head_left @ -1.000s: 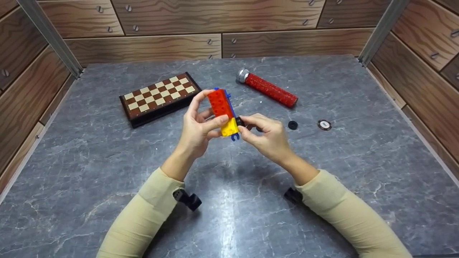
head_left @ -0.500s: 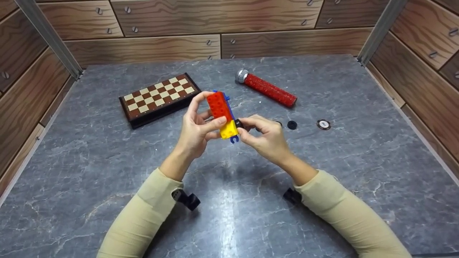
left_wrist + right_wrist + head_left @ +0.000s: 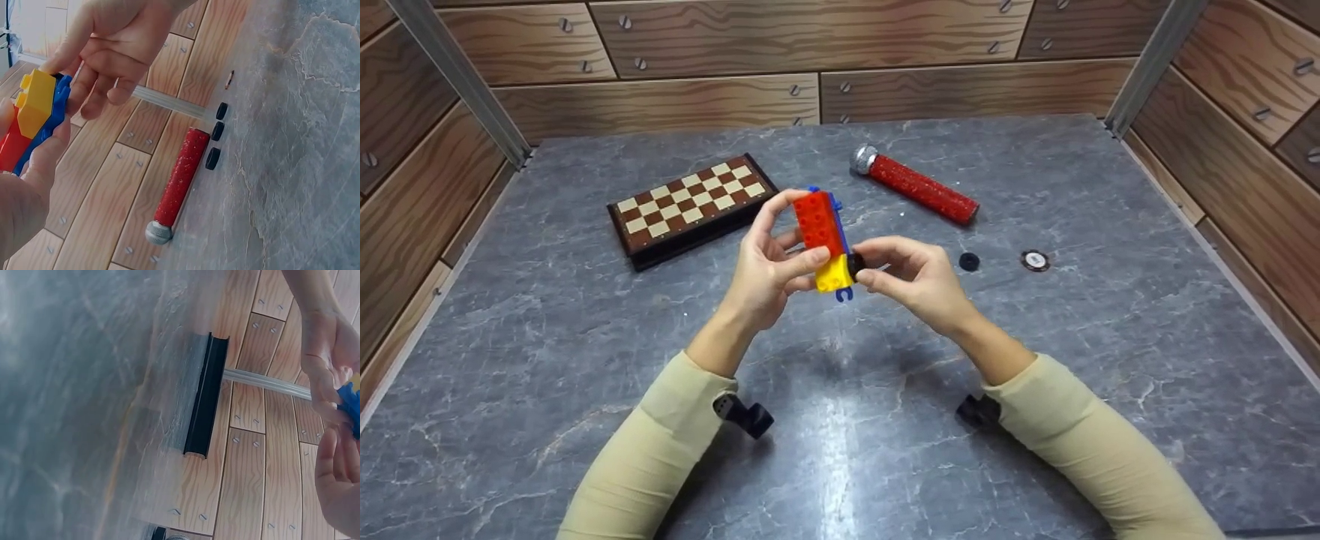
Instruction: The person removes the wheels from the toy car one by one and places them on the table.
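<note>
My left hand (image 3: 765, 270) holds up a toy vehicle (image 3: 816, 219) built of a red and a yellow studded brick on a blue base with a hook at its near end. The thumb lies across the brick face and the other fingers are behind. At the yellow end my right hand (image 3: 922, 283) pinches a black wheel (image 3: 855, 266) against the side of the base, between thumb and index finger. In the left wrist view the yellow brick (image 3: 38, 101) shows close up. Only part of the blue base (image 3: 350, 408) appears in the right wrist view.
Three loose black wheels (image 3: 217, 131) lie by a red glittery microphone (image 3: 922, 187); the head view shows one wheel (image 3: 969, 261) beside the right hand. A poker chip (image 3: 1036, 260) lies further right. A folded chessboard (image 3: 690, 206) sits behind the left hand.
My right hand's fingers have spread slightly around the wheel, so more of it shows. The toy vehicle has shifted a little to the left at its yellow end.
</note>
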Demonstrator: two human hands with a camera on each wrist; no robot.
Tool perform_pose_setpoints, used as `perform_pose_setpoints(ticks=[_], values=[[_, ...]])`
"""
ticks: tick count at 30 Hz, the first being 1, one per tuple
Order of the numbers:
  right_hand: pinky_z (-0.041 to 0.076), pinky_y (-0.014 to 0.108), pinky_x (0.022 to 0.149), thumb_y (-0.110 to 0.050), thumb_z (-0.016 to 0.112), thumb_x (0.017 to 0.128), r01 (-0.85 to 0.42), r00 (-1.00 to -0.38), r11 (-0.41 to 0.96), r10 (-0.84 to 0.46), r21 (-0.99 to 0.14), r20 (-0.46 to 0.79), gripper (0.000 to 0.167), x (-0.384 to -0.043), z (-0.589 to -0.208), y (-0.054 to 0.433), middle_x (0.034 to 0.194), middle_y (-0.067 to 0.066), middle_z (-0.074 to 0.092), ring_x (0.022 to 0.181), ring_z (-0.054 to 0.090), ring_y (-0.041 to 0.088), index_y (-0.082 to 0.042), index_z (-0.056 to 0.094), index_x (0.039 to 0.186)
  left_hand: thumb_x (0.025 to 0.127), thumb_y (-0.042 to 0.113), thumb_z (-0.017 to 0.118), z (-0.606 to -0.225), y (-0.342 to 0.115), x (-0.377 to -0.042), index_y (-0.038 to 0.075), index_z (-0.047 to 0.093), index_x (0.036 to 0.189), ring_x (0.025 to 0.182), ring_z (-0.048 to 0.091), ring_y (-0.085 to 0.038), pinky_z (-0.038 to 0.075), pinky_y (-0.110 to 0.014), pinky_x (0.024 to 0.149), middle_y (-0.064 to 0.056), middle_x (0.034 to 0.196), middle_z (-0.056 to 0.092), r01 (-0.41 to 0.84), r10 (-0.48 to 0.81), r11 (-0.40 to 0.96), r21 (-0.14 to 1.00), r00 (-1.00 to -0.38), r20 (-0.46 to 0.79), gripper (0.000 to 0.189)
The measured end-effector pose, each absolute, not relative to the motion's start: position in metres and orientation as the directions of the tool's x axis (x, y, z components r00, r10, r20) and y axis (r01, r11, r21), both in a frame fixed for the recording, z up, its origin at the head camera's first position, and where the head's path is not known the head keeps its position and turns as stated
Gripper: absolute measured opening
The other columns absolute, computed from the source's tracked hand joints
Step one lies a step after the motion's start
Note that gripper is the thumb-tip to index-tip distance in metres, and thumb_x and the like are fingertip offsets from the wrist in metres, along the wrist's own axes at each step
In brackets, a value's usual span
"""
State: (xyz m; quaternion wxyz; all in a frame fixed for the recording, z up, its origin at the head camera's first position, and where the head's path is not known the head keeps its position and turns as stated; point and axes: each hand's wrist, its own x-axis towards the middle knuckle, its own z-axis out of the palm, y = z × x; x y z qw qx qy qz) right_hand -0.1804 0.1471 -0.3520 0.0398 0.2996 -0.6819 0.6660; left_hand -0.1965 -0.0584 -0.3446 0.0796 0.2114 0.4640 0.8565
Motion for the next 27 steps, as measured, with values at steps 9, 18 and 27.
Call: perform_pose_setpoints(ticks=[9, 18, 27], values=[[0.055, 0.032, 0.066, 0.002, 0.068, 0.082, -0.349, -0.845, -0.12, -0.389, -0.929, 0.367, 0.024, -0.1826, -0.3522, 0.1511, 0.097, 0.016, 0.065, 0.071, 0.06, 0.027, 0.01, 0.062, 0.103, 0.078, -0.01, 0.067, -0.345, -0.0598, -0.1979, 0.016, 0.042, 0.128, 0.084, 0.062, -0.036, 0.055, -0.05, 0.063, -0.026, 0.108, 0.055, 0.052, 0.38, -0.545, 0.837, -0.874, 0.302, 0.062], [0.053, 0.026, 0.065, 0.003, 0.069, 0.08, -0.207, -0.813, -0.174, -0.517, -0.963, 0.268, 0.015, -0.184, -0.3499, 0.153, 0.088, 0.012, 0.061, 0.075, 0.057, 0.02, 0.001, 0.06, 0.091, 0.079, -0.009, 0.066, -0.3458, -0.0607, -0.1981, 0.017, 0.043, 0.128, 0.085, 0.063, -0.037, 0.057, -0.04, 0.06, -0.027, 0.111, 0.056, 0.025, 0.462, -0.521, 0.853, -0.832, 0.307, 0.06], [0.053, 0.026, 0.067, 0.006, 0.067, 0.08, -0.183, -0.791, -0.221, -0.546, -0.958, 0.277, 0.015, -0.1832, -0.3487, 0.151, 0.089, 0.013, 0.061, 0.077, 0.058, 0.02, 0.001, 0.061, 0.093, 0.079, -0.009, 0.067, -0.3476, -0.0622, -0.1992, 0.017, 0.041, 0.128, 0.085, 0.063, -0.039, 0.056, -0.045, 0.061, -0.027, 0.109, 0.055, 0.025, 0.485, -0.526, 0.85, -0.812, 0.324, 0.061]])
